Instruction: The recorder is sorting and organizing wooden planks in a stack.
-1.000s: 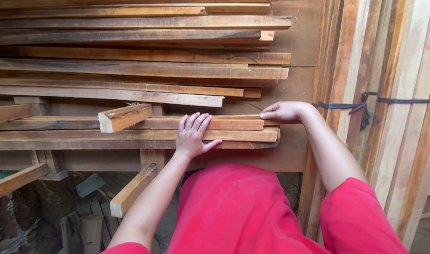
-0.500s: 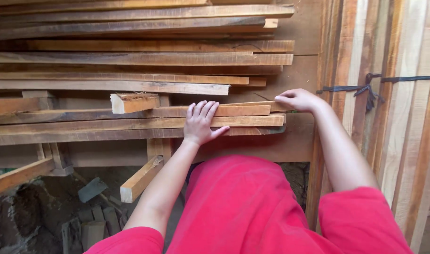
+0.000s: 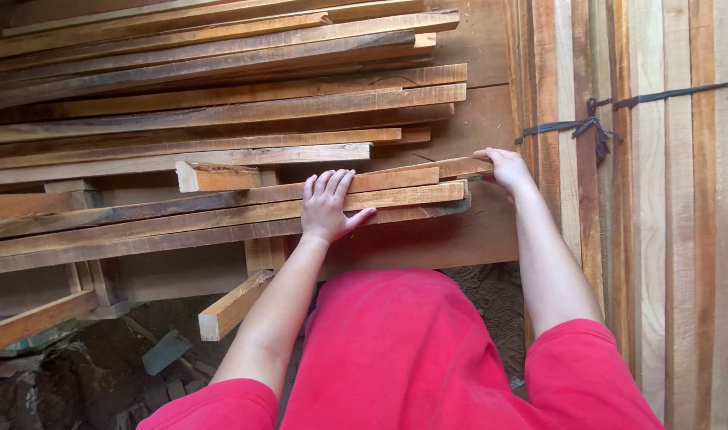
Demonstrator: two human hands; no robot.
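Planks (image 3: pixel 221 119) lie stacked in long rows across the upper left. Left hand (image 3: pixel 329 209) rests flat on a slat (image 3: pixel 221 213) in the lower rows, fingers (image 3: pixel 326 185) spread and pointing to 12 o'clock, thumb out toward 3 o'clock; the slat runs under the palm from 9 to 3 o'clock, pressed rather than gripped. Right hand (image 3: pixel 506 167) sits at the right end of a top slat (image 3: pixel 428 173), its fingers curled loosely over the end, which lies at 9 o'clock of the palm. A short block (image 3: pixel 217 177) sits on the rows at 10 o'clock of the left hand. Upright boards (image 3: pixel 667 207), tied with a dark strap (image 3: pixel 595 127), stand at 3 o'clock.
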